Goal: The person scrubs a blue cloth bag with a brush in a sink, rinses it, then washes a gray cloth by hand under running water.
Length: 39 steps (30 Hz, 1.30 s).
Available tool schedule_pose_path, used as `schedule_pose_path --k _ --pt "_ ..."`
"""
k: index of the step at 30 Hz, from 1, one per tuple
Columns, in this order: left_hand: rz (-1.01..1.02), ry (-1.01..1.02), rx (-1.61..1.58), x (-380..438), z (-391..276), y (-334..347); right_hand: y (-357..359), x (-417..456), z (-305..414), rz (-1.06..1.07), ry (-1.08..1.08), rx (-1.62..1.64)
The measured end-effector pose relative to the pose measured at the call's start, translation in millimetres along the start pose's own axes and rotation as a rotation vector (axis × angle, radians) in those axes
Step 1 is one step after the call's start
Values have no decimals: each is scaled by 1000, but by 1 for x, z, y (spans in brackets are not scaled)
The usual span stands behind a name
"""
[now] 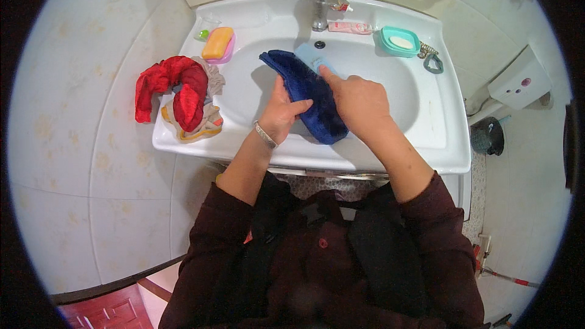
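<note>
A dark blue plush cloth article (315, 96) is held up at a slant over the white washbasin (247, 100); its exact kind is unclear. My left hand (285, 109) grips its left edge, thumb laid across the front, a patterned bracelet on the wrist. Against the right side of the cloth is my right hand (361, 100), index finger stretched out, other fingers curled under and hidden. That fingertip meets a flat light blue piece (315, 58), which shows beyond the cloth's edge and is partly covered. Whether the right fingers grip anything cannot be seen.
Red and beige cloths (187, 96) hang over the basin's left rim. Orange soap (218, 42) sits on a pink dish. Behind stands the faucet (322, 4), with a pink tube (351, 28) beside it. A turquoise soap dish (399, 42) and hair ties (433, 63) lie right.
</note>
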<state>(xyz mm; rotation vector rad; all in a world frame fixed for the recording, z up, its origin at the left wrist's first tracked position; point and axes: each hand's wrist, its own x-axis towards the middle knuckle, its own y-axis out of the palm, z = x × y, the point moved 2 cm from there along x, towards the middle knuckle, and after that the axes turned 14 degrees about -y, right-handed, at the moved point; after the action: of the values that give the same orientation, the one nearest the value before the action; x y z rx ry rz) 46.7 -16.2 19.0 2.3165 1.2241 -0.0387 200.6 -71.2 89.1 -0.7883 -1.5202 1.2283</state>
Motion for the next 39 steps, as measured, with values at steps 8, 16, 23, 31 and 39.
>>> schedule_pose_path --k 8,16,23,31,39 --pt "-251 -147 -202 16 3 -23 -3 -32 20 -20 -1 160" --pt "-303 -74 -283 19 7 -36 4 -51 31 -43 -67 290" --pt "-31 -29 -128 11 -2 -10 26 -29 13 -36 13 56" --pt "-45 43 -363 14 -4 -42 17 -22 20 93 -100 286" --pt "46 -52 -241 12 0 -3 28 12 8 -104 -40 97"
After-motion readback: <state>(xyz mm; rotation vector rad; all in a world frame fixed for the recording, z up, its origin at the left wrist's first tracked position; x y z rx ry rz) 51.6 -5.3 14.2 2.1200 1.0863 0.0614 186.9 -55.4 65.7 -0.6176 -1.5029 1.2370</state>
